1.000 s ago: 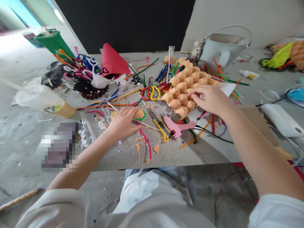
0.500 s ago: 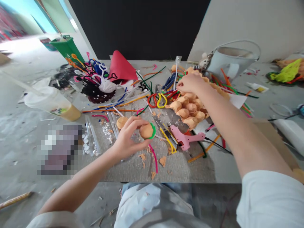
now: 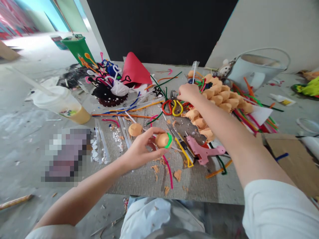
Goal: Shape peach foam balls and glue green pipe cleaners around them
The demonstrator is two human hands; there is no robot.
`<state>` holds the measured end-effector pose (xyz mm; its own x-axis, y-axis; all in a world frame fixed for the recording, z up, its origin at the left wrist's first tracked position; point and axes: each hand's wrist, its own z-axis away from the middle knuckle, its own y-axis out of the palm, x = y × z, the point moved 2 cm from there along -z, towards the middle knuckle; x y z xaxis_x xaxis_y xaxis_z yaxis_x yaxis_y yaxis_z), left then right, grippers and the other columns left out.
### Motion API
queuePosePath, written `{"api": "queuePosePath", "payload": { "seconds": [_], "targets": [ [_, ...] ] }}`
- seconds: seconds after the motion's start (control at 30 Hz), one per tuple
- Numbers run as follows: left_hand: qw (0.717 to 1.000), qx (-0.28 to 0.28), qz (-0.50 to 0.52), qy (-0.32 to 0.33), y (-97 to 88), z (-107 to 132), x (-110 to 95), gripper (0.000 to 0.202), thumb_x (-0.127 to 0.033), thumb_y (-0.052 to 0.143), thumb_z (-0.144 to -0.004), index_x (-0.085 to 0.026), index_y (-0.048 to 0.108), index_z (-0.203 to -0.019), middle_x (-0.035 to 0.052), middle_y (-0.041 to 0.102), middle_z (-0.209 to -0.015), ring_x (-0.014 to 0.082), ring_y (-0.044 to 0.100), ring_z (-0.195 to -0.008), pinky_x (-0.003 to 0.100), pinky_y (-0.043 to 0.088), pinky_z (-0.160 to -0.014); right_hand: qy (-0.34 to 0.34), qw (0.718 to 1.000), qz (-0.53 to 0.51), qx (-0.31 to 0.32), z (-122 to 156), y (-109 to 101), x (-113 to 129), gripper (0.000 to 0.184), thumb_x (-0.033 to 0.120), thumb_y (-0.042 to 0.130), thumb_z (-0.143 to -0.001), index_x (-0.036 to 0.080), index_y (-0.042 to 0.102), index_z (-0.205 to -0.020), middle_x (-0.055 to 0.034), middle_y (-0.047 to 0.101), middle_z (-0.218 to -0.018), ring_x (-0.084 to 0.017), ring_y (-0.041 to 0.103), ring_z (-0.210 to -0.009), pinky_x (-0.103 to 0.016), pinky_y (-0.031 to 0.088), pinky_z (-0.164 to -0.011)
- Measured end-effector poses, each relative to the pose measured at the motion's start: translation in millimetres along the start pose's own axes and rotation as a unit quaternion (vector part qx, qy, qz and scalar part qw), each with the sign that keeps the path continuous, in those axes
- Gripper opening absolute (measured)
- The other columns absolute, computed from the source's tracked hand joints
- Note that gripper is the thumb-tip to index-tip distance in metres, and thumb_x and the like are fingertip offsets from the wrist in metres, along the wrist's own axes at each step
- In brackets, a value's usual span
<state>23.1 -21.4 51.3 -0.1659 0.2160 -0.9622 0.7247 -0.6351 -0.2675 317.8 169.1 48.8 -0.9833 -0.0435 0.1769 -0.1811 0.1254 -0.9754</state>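
Observation:
My left hand (image 3: 144, 147) pinches an orange-tan egg-carton cup (image 3: 162, 140) between thumb and fingers, above the table. Green pipe cleaner (image 3: 169, 140) runs along the cup's right rim. At the back, the curled fingers of my right hand (image 3: 188, 93) close over the handles of a pair of pliers, whose metal head (image 3: 173, 95) shows at the fingertips. Just in front are scissors (image 3: 177, 108) with red and yellow loops. Right of that hand lies a painted egg carton (image 3: 219, 94), partly covered by my forearm. Another cut cup (image 3: 135, 129) rests left of my left hand.
A yellow cutter knife (image 3: 183, 147) and pink glue gun (image 3: 203, 149) lie mid-table. Loose pearls (image 3: 117, 136), a drink cup (image 3: 63, 104) and a blurred-out dark object (image 3: 68, 152) are left. Behind stand a decorated pot (image 3: 112, 98) and a watering can (image 3: 256, 71).
My right hand has moved left from the pipe cleaners by the egg carton onto the pliers, covering their dark blue handles. My left hand still holds the cup. The view has shifted slightly.

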Motion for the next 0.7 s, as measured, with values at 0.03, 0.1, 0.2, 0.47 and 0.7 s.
{"api": "queuePosePath", "payload": {
  "seconds": [0.03, 0.1, 0.2, 0.47, 0.7],
  "targets": [
    [1.0, 0.001, 0.012, -0.011, -0.8, 0, 0, 0.047, -0.038, 0.075, -0.086, -0.019, 0.057, -0.125, 0.0049, 0.068, -0.108, 0.0078, 0.062, -0.079, 0.019, 0.054, -0.066, 0.016, 0.999, -0.03, -0.025, 0, -8, -4, 0.014, 0.029, 0.071, -0.081, 0.016, 0.071, -0.086, -0.0166, 0.076, -0.096, -0.034, 0.071, -0.102, -0.047, 0.053, -0.094],
    [0.999, -0.002, 0.031, -0.026, -1.7, -1, -1, 0.05, -0.041, 0.076, -0.086, -0.019, 0.055, -0.125, 0.005, 0.067, -0.111, 0.0075, 0.061, -0.08, 0.018, 0.052, -0.066, 0.033, 0.99, -0.105, -0.093, -2, -28, -11, 0.007, 0.024, 0.06, -0.089, 0.019, 0.065, -0.089, -0.0113, 0.075, -0.096, -0.025, 0.072, -0.096, -0.038, 0.054, -0.087],
    [0.998, -0.002, 0.044, -0.036, -1.9, -1, -2, 0.052, -0.043, 0.077, -0.085, -0.018, 0.054, -0.125, 0.005, 0.066, -0.111, 0.0077, 0.06, -0.081, 0.019, 0.05, -0.066, 0.041, 0.945, -0.237, -0.22, -3, -63, -23, 0.007, 0.017, 0.05, -0.096, 0.022, 0.053, -0.092, -0.0044, 0.071, -0.096, -0.013, 0.069, -0.088, -0.026, 0.051, -0.08],
    [0.998, 0.027, 0.02, -0.047, -1.1, 0, -2, 0.05, -0.044, 0.074, -0.087, -0.02, 0.054, -0.126, 0.0045, 0.065, -0.113, 0.0075, 0.058, -0.08, 0.022, 0.05, -0.068, -0.01, 0.857, -0.418, -0.301, 13, -119, -36, 0.031, 0.002, 0.048, -0.097, 0.029, 0.04, -0.084, 0.0098, 0.06, -0.079, -0.003, 0.062, -0.07, -0.018, 0.049, -0.068],
    [0.997, 0.043, -0.015, -0.058, -0.3, -2, 0, 0.05, -0.042, 0.073, -0.085, -0.019, 0.054, -0.125, 0.0035, 0.065, -0.107, 0.008, 0.056, -0.076, 0.024, 0.05, -0.067, -0.061, 0.832, -0.439, -0.332, 34, -158, -20, 0.033, 0.003, 0.036, -0.104, 0.031, 0.035, -0.087, 0.0133, 0.062, -0.077, 0.0, 0.062, -0.068, -0.016, 0.046, -0.064]
  ]
}}
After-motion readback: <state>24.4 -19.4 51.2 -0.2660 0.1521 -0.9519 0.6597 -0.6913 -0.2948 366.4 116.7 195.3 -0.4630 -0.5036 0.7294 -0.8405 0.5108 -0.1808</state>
